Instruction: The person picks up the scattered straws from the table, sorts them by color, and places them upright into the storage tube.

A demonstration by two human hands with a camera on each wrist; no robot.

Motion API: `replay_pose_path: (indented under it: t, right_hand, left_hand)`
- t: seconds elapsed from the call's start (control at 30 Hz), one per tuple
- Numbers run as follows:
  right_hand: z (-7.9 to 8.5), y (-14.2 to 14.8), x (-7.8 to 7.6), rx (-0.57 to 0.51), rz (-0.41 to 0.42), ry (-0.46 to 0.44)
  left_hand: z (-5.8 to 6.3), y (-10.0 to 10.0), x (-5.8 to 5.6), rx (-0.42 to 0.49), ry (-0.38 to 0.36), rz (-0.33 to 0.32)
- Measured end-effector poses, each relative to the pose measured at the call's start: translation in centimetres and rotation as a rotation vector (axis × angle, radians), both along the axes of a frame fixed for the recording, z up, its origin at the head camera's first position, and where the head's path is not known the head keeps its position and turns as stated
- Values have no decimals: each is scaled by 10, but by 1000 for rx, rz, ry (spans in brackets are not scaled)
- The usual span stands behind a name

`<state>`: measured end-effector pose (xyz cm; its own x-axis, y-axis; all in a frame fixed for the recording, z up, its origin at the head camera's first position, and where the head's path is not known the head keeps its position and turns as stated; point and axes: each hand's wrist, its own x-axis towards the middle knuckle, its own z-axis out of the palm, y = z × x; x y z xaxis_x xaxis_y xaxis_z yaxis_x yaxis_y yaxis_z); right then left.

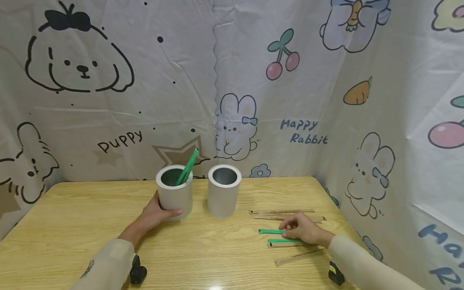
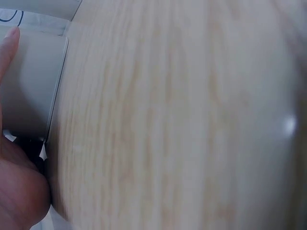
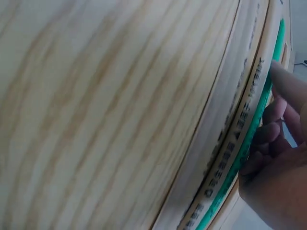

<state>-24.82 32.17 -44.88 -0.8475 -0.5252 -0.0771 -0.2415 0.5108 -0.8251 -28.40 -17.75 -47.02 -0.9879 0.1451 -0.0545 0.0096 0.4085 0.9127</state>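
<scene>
My left hand [image 1: 155,213] grips a light grey cylindrical holder [image 1: 175,201] from its left side, thumb across the front and the other fingers hidden behind. Out of that holder leans something slim and green [image 1: 187,167], perhaps more than one stick. In the left wrist view, a thumb [image 2: 8,50] lies along the holder's pale wall [image 2: 33,81]. My right hand [image 1: 302,229] pinches a slim green stick [image 1: 270,231] lying low over the table; its right end is hidden. Below it, a second green stick [image 1: 280,240] lies against a brown paper-wrapped stick [image 1: 286,245].
A second grey holder [image 1: 223,197] stands right of the first, its dark inside visible. Several brown printed sticks [image 1: 282,211] lie behind my right hand, and another brown stick [image 1: 297,257] lies slanted in front. A printed cloth [image 1: 174,100] hangs behind the wooden table [image 1: 203,257].
</scene>
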Motion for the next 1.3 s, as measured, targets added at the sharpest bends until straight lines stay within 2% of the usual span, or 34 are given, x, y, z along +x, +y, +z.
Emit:
replay_pose_path:
  t: [0.1,0.2,0.3,0.4,0.5,0.63,0.73,0.87,0.97,1.07,1.17,1.3]
  right_hand:
    - [-1,-1,-1,9,-24,-1]
    - [4,-5,-1,33,-62,-16]
    - [22,-14,2,25,-85,-13]
    - [53,-32,3,-19,-114,11]
    - [92,-65,2,-122,-148,33]
    - [134,-125,-3,-358,-131,63]
    - [156,-174,-3,-521,-67,64]
    - [177,-234,-1,-647,-3,79]
    - [188,-273,-2,-728,19,123]
    - [191,-303,-5,-793,41,196]
    - [183,-324,-13,-804,48,258]
    - [161,-339,-25,-731,-8,257]
  left_hand:
    - [-1,0,0,2,0,3]
    - [-4,0,1,8,1,3]
    - [-4,2,2,14,-2,3]
    - [-2,3,3,14,0,2]
    - [1,2,2,10,8,4]
    - [1,-1,0,0,20,10]
    - [-1,-1,0,-6,27,14]
    - [-2,0,-1,-6,41,11]
    - [-2,1,-2,-8,48,11]
    - [-2,1,-2,-11,35,14]
    - [-1,0,-2,-18,12,18]
    - [1,-2,0,-16,5,19]
